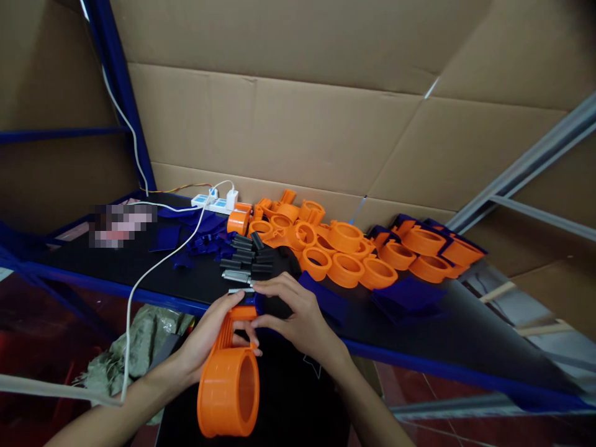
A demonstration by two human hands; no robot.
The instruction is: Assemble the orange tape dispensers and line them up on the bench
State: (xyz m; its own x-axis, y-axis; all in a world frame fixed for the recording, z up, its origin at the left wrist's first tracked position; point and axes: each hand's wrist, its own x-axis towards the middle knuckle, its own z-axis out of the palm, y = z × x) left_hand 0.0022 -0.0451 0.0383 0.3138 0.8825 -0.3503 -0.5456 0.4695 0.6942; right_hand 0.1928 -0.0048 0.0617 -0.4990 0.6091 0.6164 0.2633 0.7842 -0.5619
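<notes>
My left hand [212,332] is closed around the handle of an orange tape dispenser [223,391], whose round hub hangs low toward me. At its far end sit a dark blue piece and a toothed metal blade [239,290], with my left thumb beside the blade. My right hand [295,313] pinches that same end, thumb on the orange and blue edge and index finger near the blade. Just beyond the fingers lies a silver utility knife [235,275], close to several black cylinders [244,256].
Several orange tape dispenser bodies [344,270] are heaped at the back and right of the black shelf. Dark blue pieces [202,242] lie left and right [410,298]. A power strip [216,203] stands by the cardboard wall [279,124]; its white cable [161,261] crosses the left side.
</notes>
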